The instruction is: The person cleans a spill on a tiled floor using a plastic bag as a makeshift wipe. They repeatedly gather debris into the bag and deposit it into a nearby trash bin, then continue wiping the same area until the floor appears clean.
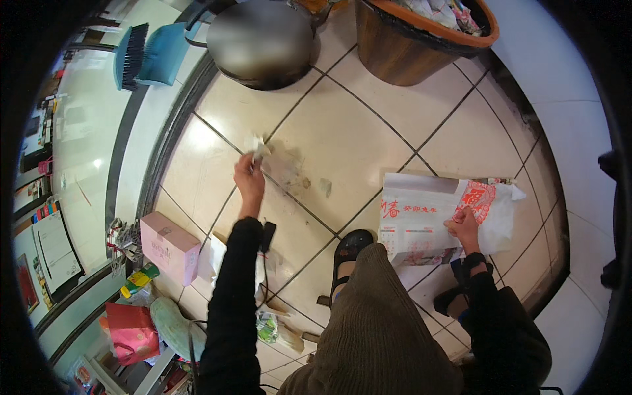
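Note:
My left hand (249, 183) is over the tiled floor (370, 133), its fingers pinching a crumpled pale scrap (256, 146). Below and to the right of it, a smudge of dirt (296, 180) and a small grey-green flake (325, 187) lie on the tiles. On my right, a sheet of calendar paper (410, 219) with red printing is spread over the floor. My right hand (463, 226) is above this paper with its fingers curled in. Whether it grips the paper cannot be made out.
A brown bin (410, 49) with an orange rim and a dark round vessel (261, 44) stand ahead. A blue broom (127, 57) and dustpan (163, 54) are at upper left. A pink box (170, 247), red bag (131, 333) and large green gourd (175, 326) lie left.

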A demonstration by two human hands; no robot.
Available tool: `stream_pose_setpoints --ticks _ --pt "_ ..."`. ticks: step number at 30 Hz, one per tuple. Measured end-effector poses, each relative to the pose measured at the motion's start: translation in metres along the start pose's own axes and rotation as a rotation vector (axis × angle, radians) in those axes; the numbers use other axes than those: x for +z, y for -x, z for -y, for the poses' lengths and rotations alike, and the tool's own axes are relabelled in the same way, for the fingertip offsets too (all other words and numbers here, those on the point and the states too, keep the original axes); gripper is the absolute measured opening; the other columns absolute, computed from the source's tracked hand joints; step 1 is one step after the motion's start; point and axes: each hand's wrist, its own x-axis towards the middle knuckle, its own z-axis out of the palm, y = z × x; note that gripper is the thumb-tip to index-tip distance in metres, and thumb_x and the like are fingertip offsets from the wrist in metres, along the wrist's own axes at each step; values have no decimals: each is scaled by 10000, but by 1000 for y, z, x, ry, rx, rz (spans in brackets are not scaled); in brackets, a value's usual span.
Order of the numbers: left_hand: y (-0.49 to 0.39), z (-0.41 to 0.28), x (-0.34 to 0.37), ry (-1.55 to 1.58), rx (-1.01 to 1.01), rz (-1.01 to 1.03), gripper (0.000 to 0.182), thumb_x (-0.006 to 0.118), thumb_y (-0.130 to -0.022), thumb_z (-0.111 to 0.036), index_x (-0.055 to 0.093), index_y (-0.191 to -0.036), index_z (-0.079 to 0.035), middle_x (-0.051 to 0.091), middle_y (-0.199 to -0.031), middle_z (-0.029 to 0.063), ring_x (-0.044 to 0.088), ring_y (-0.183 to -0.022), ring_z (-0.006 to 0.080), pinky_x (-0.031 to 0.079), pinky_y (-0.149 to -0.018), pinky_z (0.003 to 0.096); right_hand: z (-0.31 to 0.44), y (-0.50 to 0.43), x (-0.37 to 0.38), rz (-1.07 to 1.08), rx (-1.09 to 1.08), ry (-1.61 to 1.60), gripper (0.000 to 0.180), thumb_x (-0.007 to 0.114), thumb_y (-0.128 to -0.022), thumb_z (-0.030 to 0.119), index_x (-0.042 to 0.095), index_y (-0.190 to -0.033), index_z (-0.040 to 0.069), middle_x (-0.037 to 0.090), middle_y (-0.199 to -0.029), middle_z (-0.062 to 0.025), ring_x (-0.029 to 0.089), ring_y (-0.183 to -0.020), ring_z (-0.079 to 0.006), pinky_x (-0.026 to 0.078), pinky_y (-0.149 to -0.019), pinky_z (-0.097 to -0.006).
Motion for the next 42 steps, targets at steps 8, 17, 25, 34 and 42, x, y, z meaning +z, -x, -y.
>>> stream_pose_setpoints --ticks 8,17,25,34,42 --pt "-96 -27 22 -284 299 443 272 635 -835 -22 727 -1077 -107 712 -1060 68 604 -972 334 509 -868 398 5 0 0 0 23 57 457 838 -660 46 426 -858 67 524 -767 -40 545 -540 -125 468 -443 -286" --pt "-44 5 -4 -326 256 279 348 592 -785 42 733 -1066 -108 699 -1111 56 588 -1015 325 499 -913 390 5 -1 2 2 -24 70 460 820 -666 26 410 -870 75 512 -732 -44 545 -513 -122 441 -408 -273" --pt "5 21 -10 -391 -33 92 343 562 -803 47 733 -1064 -96 684 -1144 61 605 -966 348 497 -887 398 8 2 3 -32 -63 123 466 826 -635 34 425 -871 64 529 -761 -56 550 -526 -126 447 -414 -275" --pt "9 29 -15 248 -242 385 138 699 -871 -55 709 -984 25 671 -742 11 552 -728 81 469 -667 281 18 9 3 -43 -51 141 438 845 -636 79 454 -833 63 552 -729 -48 576 -564 -137 506 -476 -296" --pt "-80 49 -9 -374 -30 -31 234 703 -828 -111 726 -1042 -18 714 -905 185 694 -814 326 533 -747 390 6 2 0 -55 -95 204 439 841 -617 127 481 -853 42 564 -743 -50 595 -595 -147 533 -510 -306"
